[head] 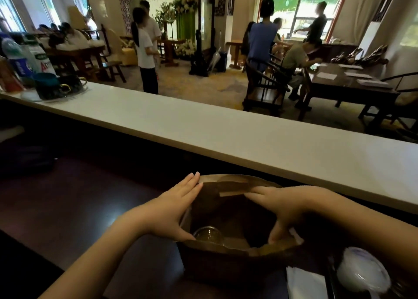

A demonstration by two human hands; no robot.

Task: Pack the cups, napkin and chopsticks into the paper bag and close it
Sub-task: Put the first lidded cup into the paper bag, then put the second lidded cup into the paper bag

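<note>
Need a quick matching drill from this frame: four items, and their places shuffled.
Items:
1. clear cup
2. white napkin
3. left hand
4. teal cup

Places:
A. far left on the white counter
B. inside the paper bag
C. on the dark table, right of the bag
D. flat against the bag's left side

Pairs: 1-B, 2-C, 3-D, 4-A
</note>
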